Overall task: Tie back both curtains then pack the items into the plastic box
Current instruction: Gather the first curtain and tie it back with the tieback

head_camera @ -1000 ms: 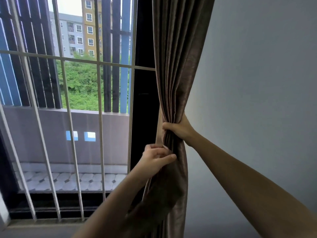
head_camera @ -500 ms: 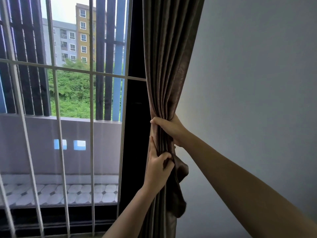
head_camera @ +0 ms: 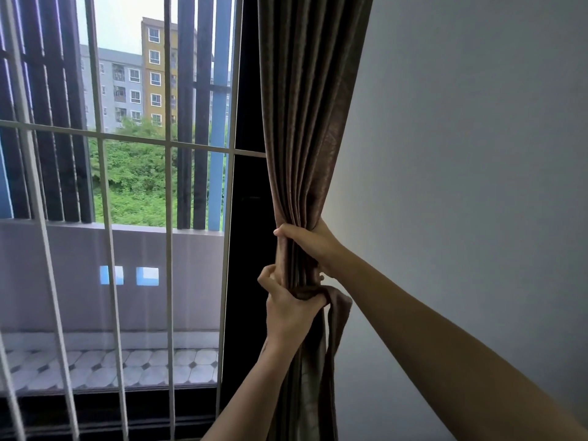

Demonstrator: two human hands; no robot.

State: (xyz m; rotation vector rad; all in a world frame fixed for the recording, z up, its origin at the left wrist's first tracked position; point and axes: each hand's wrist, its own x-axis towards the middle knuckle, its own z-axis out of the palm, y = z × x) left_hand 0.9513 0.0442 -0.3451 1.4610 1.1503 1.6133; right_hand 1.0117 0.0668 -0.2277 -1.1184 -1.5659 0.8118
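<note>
A brown curtain hangs gathered at the right edge of the window, bunched into a narrow column. My right hand is closed around the bunch from the right, fingers wrapped to its left side. Just below, my left hand grips a band of the same brown cloth that wraps round the bunch, with a loose end hanging to the right. The plastic box and the items are out of view, as is the other curtain.
White window bars and a dark door frame stand left of the curtain. A plain grey wall fills the right side. Beyond the glass lie a tiled balcony floor, trees and buildings.
My left hand has moved up from the loose lower cloth and closed on a band wrapped round the bunch, just under my right hand. The view has shifted slightly right.
</note>
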